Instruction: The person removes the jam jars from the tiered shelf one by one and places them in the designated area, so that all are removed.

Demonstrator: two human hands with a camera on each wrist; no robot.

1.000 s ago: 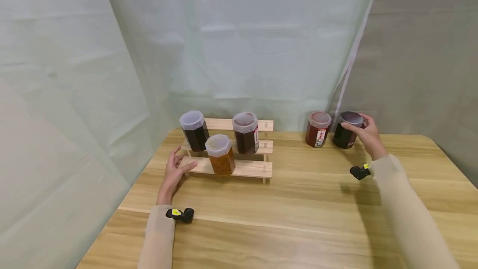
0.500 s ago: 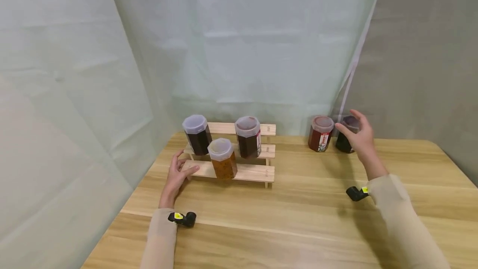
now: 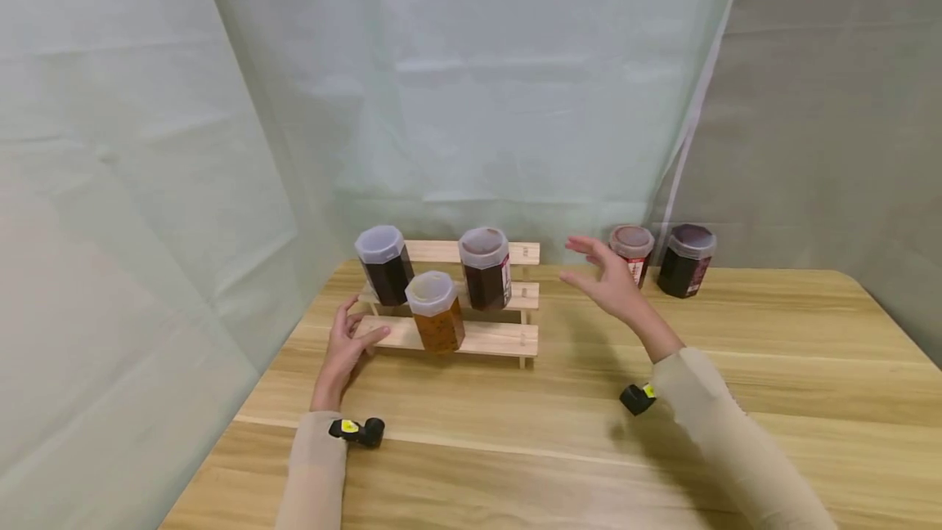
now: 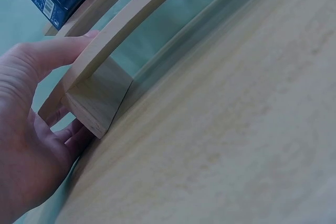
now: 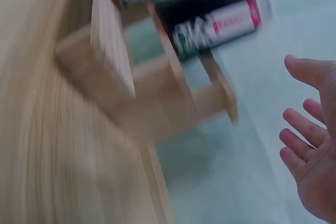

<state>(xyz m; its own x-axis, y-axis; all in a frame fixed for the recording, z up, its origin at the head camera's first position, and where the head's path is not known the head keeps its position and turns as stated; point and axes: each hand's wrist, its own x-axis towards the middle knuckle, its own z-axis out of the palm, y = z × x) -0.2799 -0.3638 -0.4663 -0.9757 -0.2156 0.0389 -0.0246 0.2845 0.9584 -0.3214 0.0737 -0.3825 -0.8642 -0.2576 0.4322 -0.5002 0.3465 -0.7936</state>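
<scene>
A three-step wooden rack (image 3: pixel 500 339) stands on the table with three lidded jars on it. The left jar (image 3: pixel 390 276) is dark, the front jar (image 3: pixel 439 329) amber, and the right jar (image 3: pixel 487 286) dark with a label. My left hand (image 3: pixel 343 354) grips the rack's left end, its thumb over the lowest slat and fingers around the end, as the left wrist view shows. My right hand (image 3: pixel 612 286) is in the air between the rack and a red jar (image 3: pixel 633 242), partly covering that jar. Its fingers are spread and hold nothing.
Another dark jar (image 3: pixel 686 264) stands on the table right of the red one. Pale cloth (image 3: pixel 471 105) hangs behind the wooden table (image 3: pixel 530 448), with a greyer sheet (image 3: pixel 832 121) at right. Each wrist wears a small black camera (image 3: pixel 637 399).
My right hand has let go of the far-right dark jar, which stays on the table, and moved left past the red jar toward the rack. My left hand keeps its place on the rack.
</scene>
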